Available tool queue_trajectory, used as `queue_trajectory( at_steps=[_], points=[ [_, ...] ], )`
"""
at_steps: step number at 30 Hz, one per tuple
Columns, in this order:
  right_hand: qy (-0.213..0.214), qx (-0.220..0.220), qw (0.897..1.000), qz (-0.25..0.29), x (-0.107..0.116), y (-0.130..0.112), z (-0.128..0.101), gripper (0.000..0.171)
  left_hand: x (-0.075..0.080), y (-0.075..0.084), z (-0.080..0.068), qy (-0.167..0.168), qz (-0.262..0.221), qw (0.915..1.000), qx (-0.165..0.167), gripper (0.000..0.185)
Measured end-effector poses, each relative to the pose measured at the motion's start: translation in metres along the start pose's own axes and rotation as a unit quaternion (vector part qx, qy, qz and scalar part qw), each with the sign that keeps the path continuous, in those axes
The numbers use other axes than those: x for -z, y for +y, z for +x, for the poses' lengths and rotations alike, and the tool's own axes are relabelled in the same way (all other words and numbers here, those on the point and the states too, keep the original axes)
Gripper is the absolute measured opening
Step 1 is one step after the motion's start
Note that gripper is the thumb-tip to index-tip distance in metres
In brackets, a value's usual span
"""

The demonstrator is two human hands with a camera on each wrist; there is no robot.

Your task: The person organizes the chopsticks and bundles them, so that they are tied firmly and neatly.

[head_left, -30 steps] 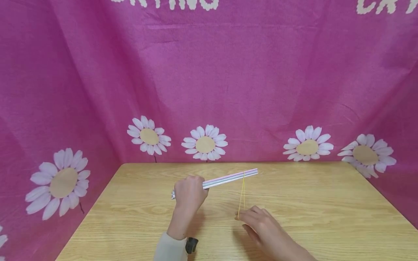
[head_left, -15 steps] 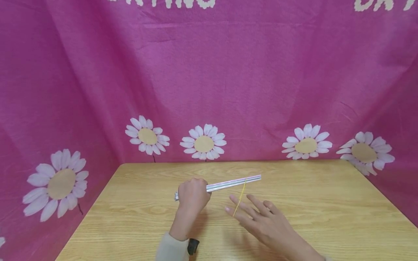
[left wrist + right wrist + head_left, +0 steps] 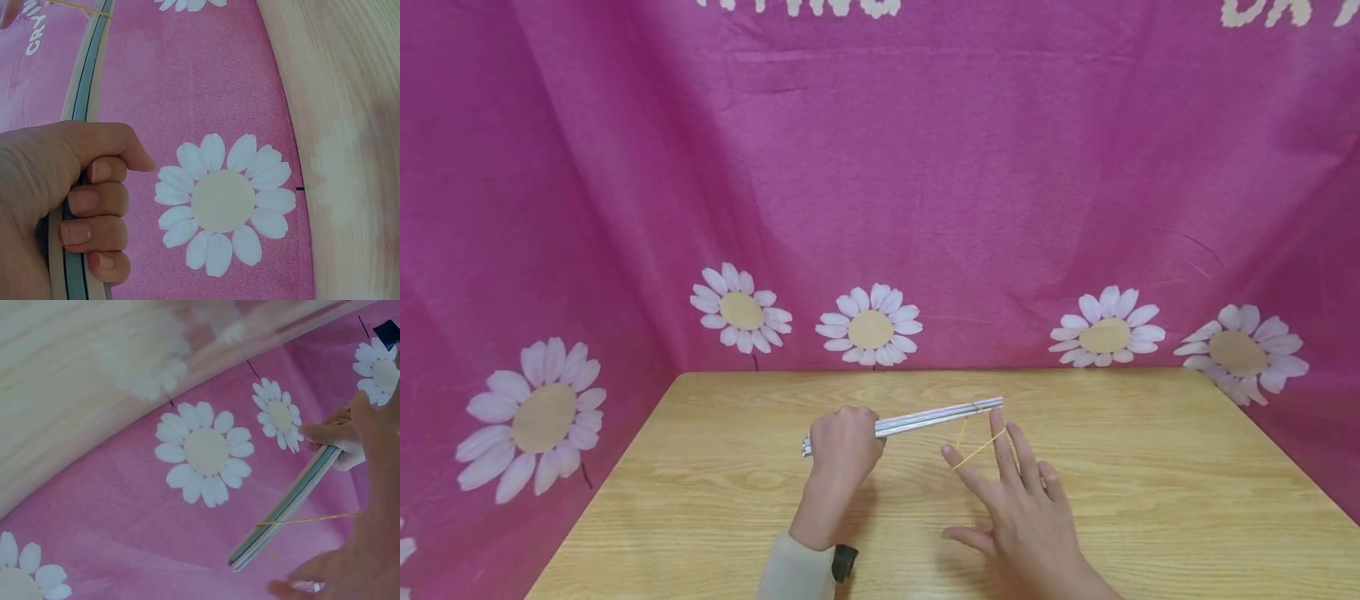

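Observation:
My left hand (image 3: 844, 450) grips a bundle of long thin pastel sticks (image 3: 925, 418), held up over the table and pointing right. In the left wrist view its fingers (image 3: 94, 234) curl round the bundle, whose strips look teal and pale. A yellow rubber band (image 3: 979, 448) loops round the bundle near its far end and stretches to my right hand (image 3: 1030, 508). That hand's fingers are spread and mostly straight, with the band across them and one fingertip right at the sticks' end. The right wrist view shows the band (image 3: 306, 519) running taut from the sticks to this hand.
A light wooden table (image 3: 1150, 483) lies below both hands. Behind and beside it hangs a pink cloth (image 3: 925, 183) printed with white daisies. A black strap piece (image 3: 844, 562) sits at the left wrist, by the pale sleeve (image 3: 793, 567).
My right hand has risen to the bundle's far end and its fingers have spread, pulling the band into a wider loop. The bundle has shifted slightly right; the left hand keeps its grip.

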State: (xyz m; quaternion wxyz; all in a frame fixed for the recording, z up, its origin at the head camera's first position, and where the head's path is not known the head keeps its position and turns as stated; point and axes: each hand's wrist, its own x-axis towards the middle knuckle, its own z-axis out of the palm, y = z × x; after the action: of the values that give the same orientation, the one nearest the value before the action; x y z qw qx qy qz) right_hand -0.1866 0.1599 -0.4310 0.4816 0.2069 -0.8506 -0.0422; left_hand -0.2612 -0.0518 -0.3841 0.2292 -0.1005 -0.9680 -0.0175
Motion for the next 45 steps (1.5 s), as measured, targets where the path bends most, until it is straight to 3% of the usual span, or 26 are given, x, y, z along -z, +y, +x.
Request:
queue_trajectory(
  at_steps=[6, 13, 16, 19, 24, 28, 32, 36, 39, 43, 45],
  points=[
    [-0.034, -0.044, 0.998, 0.024, 0.006, -0.004, -0.001, 0.083, 0.001, 0.001, -0.001, 0.004, 0.004, 1.0000, -0.007, 0.039],
    [-0.041, -0.098, 0.992, 0.064, 0.011, 0.001, 0.005, 0.102, -0.001, 0.004, -0.002, 0.021, 0.025, 0.9990, -0.030, 0.031],
    [-0.073, -0.125, 0.983, 0.115, 0.015, 0.006, 0.009, 0.105, -0.002, 0.003, -0.002, 0.028, 0.029, 0.9987, -0.032, 0.027],
    [-0.135, -0.161, 0.964, 0.166, 0.020, 0.013, 0.012, 0.109, -0.002, 0.001, -0.002, 0.034, 0.031, 0.9983, -0.034, 0.025],
    [-0.224, -0.232, 0.915, 0.241, 0.024, 0.028, 0.018, 0.108, -0.002, -0.003, 0.000, 0.046, 0.039, 0.9968, -0.053, 0.024],
    [-0.258, -0.256, 0.879, 0.309, 0.021, 0.043, 0.019, 0.095, -0.003, -0.007, 0.001, 0.060, 0.036, 0.9949, -0.073, 0.025],
    [-0.255, -0.226, 0.848, 0.405, 0.013, 0.060, 0.016, 0.082, -0.002, -0.009, 0.001, 0.078, 0.028, 0.9924, -0.091, 0.037],
    [-0.239, -0.162, 0.814, 0.504, 0.002, 0.077, 0.010, 0.061, -0.002, -0.011, 0.002, 0.086, 0.021, 0.9909, -0.102, 0.046],
    [-0.248, -0.117, 0.775, 0.570, -0.005, 0.087, 0.005, 0.049, -0.001, -0.011, 0.002, 0.075, 0.015, 0.9914, -0.106, 0.045],
    [-0.285, -0.107, 0.701, 0.645, -0.015, 0.096, 0.002, 0.060, 0.002, -0.009, 0.003, 0.053, 0.000, 0.9924, -0.111, 0.039],
    [-0.288, -0.114, 0.658, 0.686, -0.020, 0.096, 0.000, 0.069, 0.004, -0.008, 0.003, 0.049, -0.007, 0.9925, -0.111, 0.036]
  ],
)
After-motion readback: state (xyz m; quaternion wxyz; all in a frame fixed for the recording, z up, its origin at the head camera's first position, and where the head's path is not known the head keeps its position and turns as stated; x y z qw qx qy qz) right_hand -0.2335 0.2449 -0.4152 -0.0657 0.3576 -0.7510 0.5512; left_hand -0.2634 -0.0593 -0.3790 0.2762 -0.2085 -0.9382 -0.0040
